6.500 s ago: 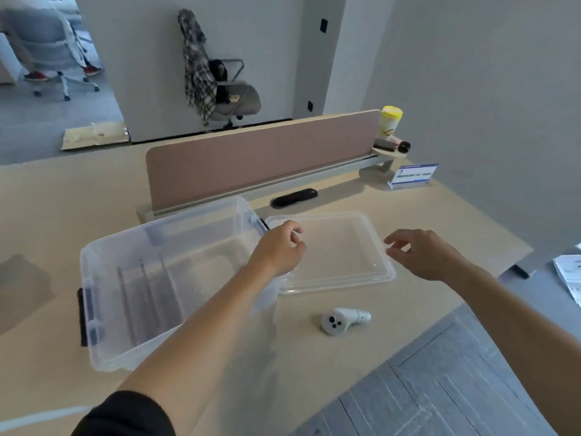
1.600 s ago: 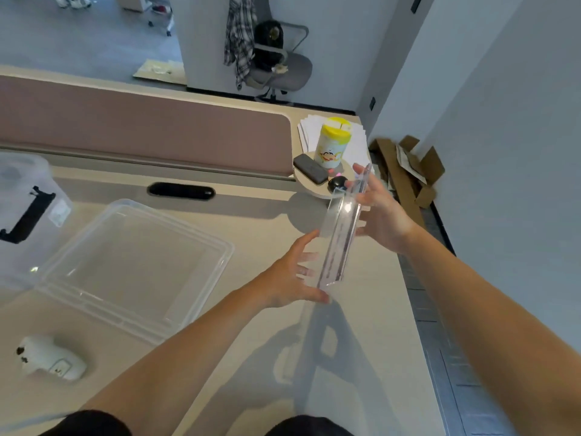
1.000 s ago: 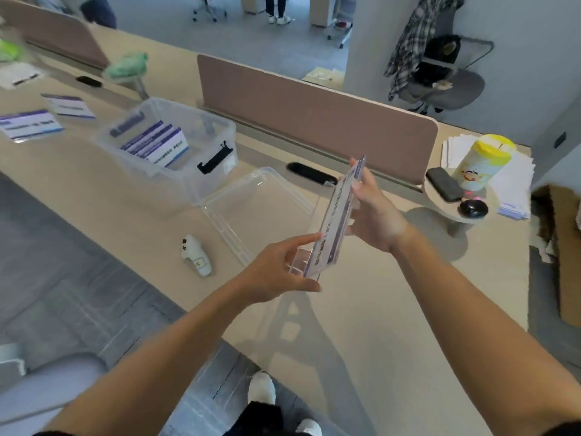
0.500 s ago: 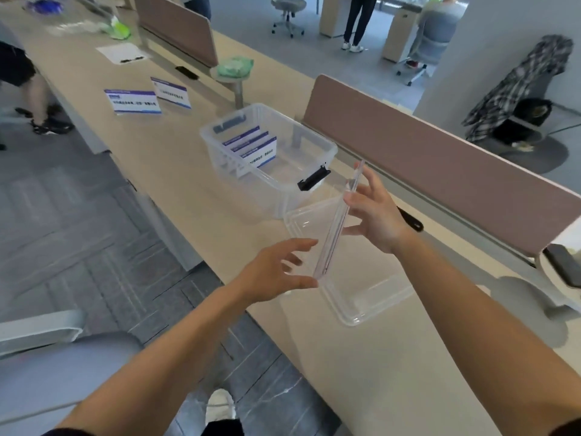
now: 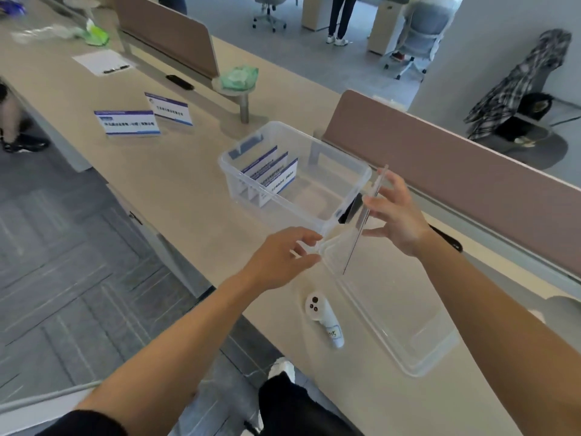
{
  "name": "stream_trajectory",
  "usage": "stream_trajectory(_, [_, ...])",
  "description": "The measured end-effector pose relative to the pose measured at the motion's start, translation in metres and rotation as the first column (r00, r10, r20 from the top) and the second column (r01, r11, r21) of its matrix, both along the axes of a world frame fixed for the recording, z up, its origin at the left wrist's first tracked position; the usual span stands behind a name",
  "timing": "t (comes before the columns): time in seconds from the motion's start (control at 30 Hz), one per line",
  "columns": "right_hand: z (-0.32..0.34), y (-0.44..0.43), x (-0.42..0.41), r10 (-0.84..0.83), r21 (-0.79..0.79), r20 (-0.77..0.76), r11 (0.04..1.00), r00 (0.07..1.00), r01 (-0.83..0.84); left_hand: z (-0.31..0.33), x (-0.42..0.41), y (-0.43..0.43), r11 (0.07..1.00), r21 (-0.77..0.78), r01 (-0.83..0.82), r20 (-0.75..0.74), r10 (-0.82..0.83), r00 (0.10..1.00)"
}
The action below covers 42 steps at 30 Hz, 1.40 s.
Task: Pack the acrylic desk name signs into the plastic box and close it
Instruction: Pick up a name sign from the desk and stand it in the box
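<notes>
The right hand (image 5: 396,220) gripped a clear acrylic sign (image 5: 364,215) edge-on, tilted, just beside the near end of the open plastic box (image 5: 276,196). The left hand (image 5: 279,262) hovered below with fingers spread, holding nothing. Three signs (image 5: 276,174) stood inside the box. The lid (image 5: 393,313) lay on the surface (image 5: 176,184), two more signs (image 5: 129,122) farther off.

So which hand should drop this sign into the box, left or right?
Right. The right hand already pinches the acrylic sign edge-on, just beside the open plastic box. The left hand is open and lower, near the box's corner, holding nothing.
</notes>
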State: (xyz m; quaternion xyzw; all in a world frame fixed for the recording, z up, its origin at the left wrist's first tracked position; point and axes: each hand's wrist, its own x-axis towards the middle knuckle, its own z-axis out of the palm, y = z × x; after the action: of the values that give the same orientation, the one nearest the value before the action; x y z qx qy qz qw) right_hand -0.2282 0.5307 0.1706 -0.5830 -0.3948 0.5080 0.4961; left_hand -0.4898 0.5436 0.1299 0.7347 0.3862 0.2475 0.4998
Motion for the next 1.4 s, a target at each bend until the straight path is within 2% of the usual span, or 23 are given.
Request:
stream_trajectory(0.27, [-0.027, 0.086, 0.027, -0.083, 0.036, -0.176, 0.995, 0.981, 0.091, 0.007, 0.019, 0.101, 0.991, 0.133, 0.031, -0.232, 0.001, 0.973])
stream_trajectory(0.5, [-0.054, 0.145, 0.023, -0.124, 0.033, -0.198, 0.991, 0.972, 0.133, 0.007, 0.019, 0.172, 0.987, 0.160, 0.022, -0.275, 0.023, 0.961])
stream_trajectory(0.77, [-0.076, 0.215, 0.002, -0.291, -0.135, -0.232, 0.955, 0.928, 0.265, -0.026, -0.005, 0.283, 0.976, 0.192, 0.106, -0.316, -0.041, 0.948])
stream_trajectory(0.93, [-0.086, 0.256, -0.017, -0.453, -0.214, -0.194, 0.885, 0.870, 0.413, -0.051, -0.033, 0.370, 0.928, 0.246, 0.281, -0.419, -0.160, 0.894])
stream_trajectory(1.1, [-0.113, 0.287, -0.037, -0.508, -0.292, -0.175, 0.845, 0.843, 0.449, -0.077, -0.050, 0.428, 0.825, 0.480, 0.299, -0.447, -0.063, 0.892])
stream_trajectory(1.17, [-0.125, 0.295, -0.041, -0.506, -0.310, -0.155, 0.840, 0.848, 0.445, -0.082, -0.046, 0.438, 0.846, 0.450, 0.287, -0.462, -0.055, 0.885])
stream_trajectory(1.27, [-0.144, 0.305, -0.041, -0.445, -0.326, -0.100, 0.860, 0.890, 0.393, -0.089, -0.040, 0.445, 0.936, 0.282, 0.210, -0.436, -0.070, 0.897])
stream_trajectory(1.4, [-0.174, 0.315, -0.035, -0.399, -0.341, -0.071, 0.871, 0.914, 0.354, -0.092, -0.037, 0.447, 0.973, 0.187, 0.137, -0.437, -0.043, 0.898])
